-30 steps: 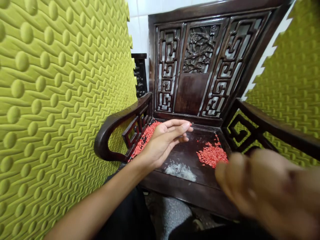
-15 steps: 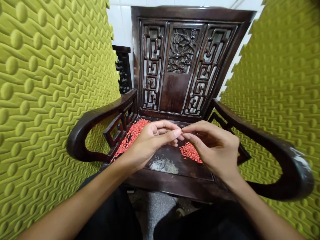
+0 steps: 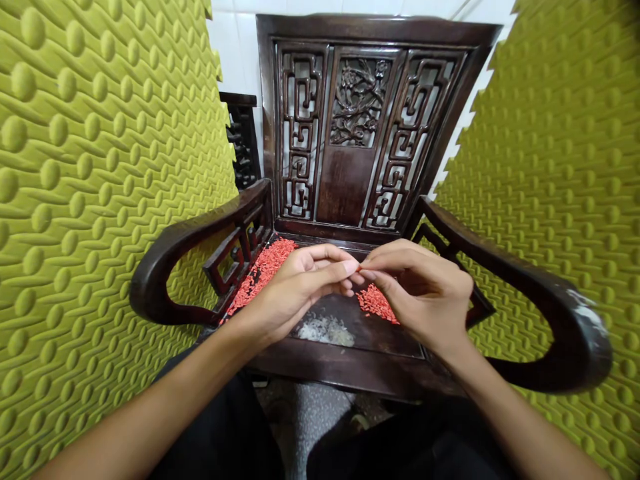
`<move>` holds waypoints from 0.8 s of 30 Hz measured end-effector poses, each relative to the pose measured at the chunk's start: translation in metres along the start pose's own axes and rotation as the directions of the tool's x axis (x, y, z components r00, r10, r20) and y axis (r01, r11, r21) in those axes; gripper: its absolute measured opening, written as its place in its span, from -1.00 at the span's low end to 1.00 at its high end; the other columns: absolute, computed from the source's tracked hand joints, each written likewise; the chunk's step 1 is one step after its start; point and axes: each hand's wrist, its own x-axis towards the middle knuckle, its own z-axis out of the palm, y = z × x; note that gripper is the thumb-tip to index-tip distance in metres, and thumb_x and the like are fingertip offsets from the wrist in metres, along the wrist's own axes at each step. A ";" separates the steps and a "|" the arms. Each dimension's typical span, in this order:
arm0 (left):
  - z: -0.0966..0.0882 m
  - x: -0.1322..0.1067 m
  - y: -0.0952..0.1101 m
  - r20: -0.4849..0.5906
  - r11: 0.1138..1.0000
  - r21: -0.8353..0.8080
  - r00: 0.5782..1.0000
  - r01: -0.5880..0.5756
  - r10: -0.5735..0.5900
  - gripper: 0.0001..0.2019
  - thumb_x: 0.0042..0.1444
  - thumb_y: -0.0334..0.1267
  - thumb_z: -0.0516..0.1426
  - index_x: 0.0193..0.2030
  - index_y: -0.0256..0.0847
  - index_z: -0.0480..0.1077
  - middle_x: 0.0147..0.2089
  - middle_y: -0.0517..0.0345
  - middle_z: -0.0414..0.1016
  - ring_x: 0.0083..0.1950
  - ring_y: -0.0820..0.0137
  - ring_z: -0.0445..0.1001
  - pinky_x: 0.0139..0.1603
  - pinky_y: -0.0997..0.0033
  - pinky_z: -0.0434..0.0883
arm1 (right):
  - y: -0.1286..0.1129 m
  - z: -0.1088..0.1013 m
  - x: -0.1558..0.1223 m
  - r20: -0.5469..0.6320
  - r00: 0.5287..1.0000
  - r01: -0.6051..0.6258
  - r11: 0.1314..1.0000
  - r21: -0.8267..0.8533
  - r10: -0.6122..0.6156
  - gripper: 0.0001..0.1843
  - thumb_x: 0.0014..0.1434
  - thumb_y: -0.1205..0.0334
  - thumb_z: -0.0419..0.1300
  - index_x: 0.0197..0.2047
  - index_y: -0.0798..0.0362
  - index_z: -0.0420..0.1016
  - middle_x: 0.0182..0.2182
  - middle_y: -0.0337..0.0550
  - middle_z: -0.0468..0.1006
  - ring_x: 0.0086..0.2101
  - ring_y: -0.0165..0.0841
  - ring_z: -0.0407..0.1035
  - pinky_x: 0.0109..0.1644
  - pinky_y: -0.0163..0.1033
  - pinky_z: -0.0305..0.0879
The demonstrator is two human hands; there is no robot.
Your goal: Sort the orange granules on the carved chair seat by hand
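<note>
Above the seat of a dark wooden chair, my left hand [image 3: 305, 280] and my right hand [image 3: 425, 283] meet fingertip to fingertip. Between their pinched thumbs and forefingers is a tiny red piece [image 3: 359, 268], mostly covered by the fingers. It matches the colour of the small red pieces in a large pile [image 3: 265, 267] behind my left hand. A smaller red pile [image 3: 376, 303] lies under my right hand, which hides part of it. Nearer the front edge is a scatter of whitish, translucent bits [image 3: 325, 330].
The chair's carved backrest [image 3: 347, 183] rises behind the seat. Curved armrests stand at the left [image 3: 155, 267] and right [image 3: 583, 340]. Yellow-green textured foam panels wall both sides, left [image 3: 90, 200] and right [image 3: 540, 167]. Speckled floor [image 3: 320, 427] shows below, between dark-clothed legs.
The view has shifted slightly. Both hands keep their pinch at the red piece, with the fingertips only slightly changed in position.
</note>
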 end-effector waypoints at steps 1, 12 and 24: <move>0.000 0.000 0.000 -0.006 1.000 0.002 1.000 0.002 -0.002 -0.89 0.18 -0.31 0.35 -0.25 -0.33 0.58 -0.28 0.11 0.57 -0.25 0.48 0.53 -0.11 0.49 0.45 | 0.000 0.000 0.000 -0.001 1.000 0.007 1.000 -0.001 -0.007 -0.83 0.21 0.48 0.37 -0.20 0.02 0.66 -0.31 -0.16 0.65 -0.29 -0.33 0.53 -0.24 -0.18 0.45; 0.004 -0.002 -0.004 -0.032 0.996 -0.068 0.998 0.057 -0.059 -0.84 0.12 -0.30 0.39 -0.23 -0.35 0.59 -0.28 0.10 0.56 -0.22 0.48 0.51 -0.12 0.50 0.45 | 0.004 0.004 -0.002 -0.042 0.996 -0.077 0.992 0.105 0.082 -0.86 0.19 0.46 0.39 -0.25 0.02 0.66 -0.32 -0.18 0.61 -0.32 -0.36 0.48 -0.30 -0.24 0.40; 0.012 -0.006 -0.009 -0.041 0.948 -0.289 0.987 0.136 -0.155 -0.91 0.15 -0.38 0.36 -0.26 -0.38 0.57 -0.29 0.10 0.54 -0.25 0.50 0.49 -0.12 0.48 0.45 | 0.002 0.015 -0.005 -0.122 0.978 -0.131 0.956 0.261 0.167 -0.94 0.19 0.31 0.43 -0.32 0.04 0.66 -0.39 -0.16 0.60 -0.35 -0.36 0.48 -0.33 -0.26 0.44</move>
